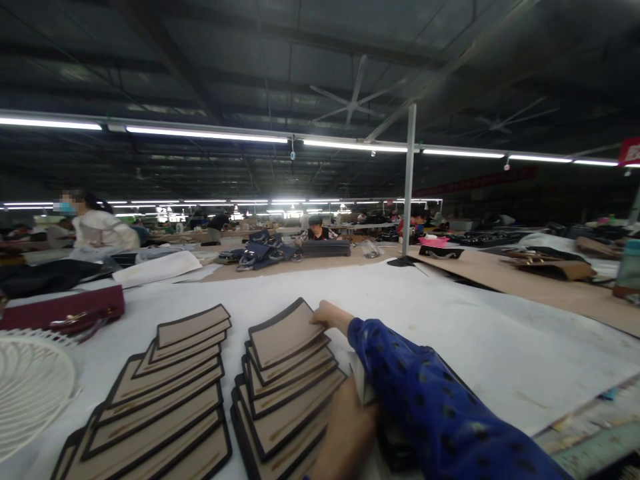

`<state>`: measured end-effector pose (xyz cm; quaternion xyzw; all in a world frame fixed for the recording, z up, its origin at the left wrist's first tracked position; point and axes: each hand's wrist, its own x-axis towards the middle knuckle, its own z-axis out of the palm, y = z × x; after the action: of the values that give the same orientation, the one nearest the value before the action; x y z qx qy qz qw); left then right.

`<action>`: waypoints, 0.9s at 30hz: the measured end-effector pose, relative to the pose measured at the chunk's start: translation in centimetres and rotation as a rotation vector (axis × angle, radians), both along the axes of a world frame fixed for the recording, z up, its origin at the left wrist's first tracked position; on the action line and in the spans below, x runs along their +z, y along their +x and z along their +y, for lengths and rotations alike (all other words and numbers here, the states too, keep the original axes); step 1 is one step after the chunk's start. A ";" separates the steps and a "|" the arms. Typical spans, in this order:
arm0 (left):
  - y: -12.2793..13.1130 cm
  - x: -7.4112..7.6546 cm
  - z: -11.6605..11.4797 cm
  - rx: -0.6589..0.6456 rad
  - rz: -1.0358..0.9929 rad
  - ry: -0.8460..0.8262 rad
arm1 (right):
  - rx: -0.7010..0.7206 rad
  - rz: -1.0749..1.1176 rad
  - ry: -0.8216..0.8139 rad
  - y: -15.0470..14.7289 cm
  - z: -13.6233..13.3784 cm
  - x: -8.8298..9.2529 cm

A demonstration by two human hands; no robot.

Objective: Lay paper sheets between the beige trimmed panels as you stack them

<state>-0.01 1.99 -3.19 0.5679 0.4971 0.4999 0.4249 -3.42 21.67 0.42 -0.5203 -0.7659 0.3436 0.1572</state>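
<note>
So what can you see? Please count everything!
Panels: two rows, tan with dark edges, on sheet
Sheet: one, white, under panels
Basket: one, white, left edge
Bag: one, maroon, behind basket
Pile: one, navy, back centre
Pole: one, grey, centre-right
Fans: two, grey, ceiling
Lights: many, white, overhead
People: several, mixed clothing, background
Container: one, greenish, right edge
Clutter: uncountable, mixed, background
Sleeve: one, spotted blue, right arm
Right hand: one, bare, right row's far end
Left hand: one, bare, by right row

The right grip (329, 315) touches a dark-edged beige panel (283, 335).
</note>
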 end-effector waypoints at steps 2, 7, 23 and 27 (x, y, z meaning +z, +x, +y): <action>0.0 0.1 0.0 0.003 0.040 0.005 | -0.052 0.107 -0.073 1.2 0.0 1.2; 0.1 0.4 -0.6 0.044 -0.173 -0.009 | -0.195 0.387 -0.039 8.3 0.0 4.6; -0.4 0.0 0.8 0.092 -0.638 -0.073 | -0.247 0.493 -0.150 29.1 -11.2 -1.4; -0.3 -0.4 1.0 0.042 -0.630 -0.099 | -0.224 0.128 0.061 30.2 -10.8 -2.4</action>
<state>-0.35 2.97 -3.57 0.3535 0.3761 0.6351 0.5747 26.77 10.86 -1.96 -0.5746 -0.7015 0.3327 0.2590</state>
